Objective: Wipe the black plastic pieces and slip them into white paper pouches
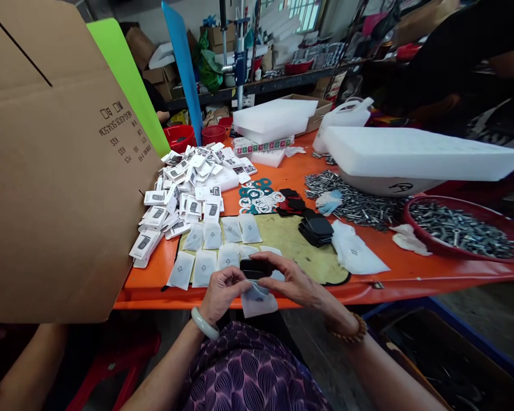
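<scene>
Left hand point(223, 291): fingertips pinched on the mouth of the white pouch point(259, 304), pale bangle at the wrist.
Right hand point(293, 279): grasping the black piece point(256, 268) from the side, fingers along its top and thumb low by the pouch.
Black piece: between the two hands, right at the pouch's mouth, above the near edge of the orange tabletop point(437, 273).
White pouch: hanging below the fingers, over that edge.
Laid-out pouches point(204, 268): in two rows on the yellowish mat point(317, 265), just beyond the hands, printed with triangle marks.
Black stack point(316, 229): on the mat's far right part, near a flat pile of pouches point(355, 249).
Rings point(261, 197): teal and white, heaped behind the mat.
Small boxes point(192, 208): piled at left, beside a big carton point(60, 200).
</scene>
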{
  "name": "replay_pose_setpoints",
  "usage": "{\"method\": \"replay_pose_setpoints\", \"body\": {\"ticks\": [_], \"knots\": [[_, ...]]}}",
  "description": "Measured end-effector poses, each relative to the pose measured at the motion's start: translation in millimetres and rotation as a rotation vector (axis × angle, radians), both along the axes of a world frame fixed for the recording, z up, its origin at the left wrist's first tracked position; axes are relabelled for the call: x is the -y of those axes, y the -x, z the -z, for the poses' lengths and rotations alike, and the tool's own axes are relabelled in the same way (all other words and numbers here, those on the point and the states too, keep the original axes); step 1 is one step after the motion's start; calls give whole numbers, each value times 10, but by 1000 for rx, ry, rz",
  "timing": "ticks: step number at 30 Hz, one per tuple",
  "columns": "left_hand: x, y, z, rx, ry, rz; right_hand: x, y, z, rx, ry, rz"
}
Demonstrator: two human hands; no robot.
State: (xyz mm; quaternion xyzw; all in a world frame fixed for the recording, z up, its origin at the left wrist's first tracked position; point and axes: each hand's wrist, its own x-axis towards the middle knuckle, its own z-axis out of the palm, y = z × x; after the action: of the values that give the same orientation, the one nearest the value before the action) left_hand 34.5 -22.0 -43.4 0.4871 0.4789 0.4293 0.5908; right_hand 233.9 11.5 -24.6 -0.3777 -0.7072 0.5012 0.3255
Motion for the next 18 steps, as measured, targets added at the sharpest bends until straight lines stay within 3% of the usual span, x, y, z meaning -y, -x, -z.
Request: {"method": "replay_pose_setpoints", "body": {"ticks": [6, 13, 18], "knots": [[20, -27, -12, 253, 5, -105, 283, 106, 180, -13, -47, -14], [148, -28, -15, 464, 135, -232, 387, 318, 506, -100, 91, 227], [225, 104, 24, 490, 102, -296, 435, 497, 480, -165, 145, 301]]}}
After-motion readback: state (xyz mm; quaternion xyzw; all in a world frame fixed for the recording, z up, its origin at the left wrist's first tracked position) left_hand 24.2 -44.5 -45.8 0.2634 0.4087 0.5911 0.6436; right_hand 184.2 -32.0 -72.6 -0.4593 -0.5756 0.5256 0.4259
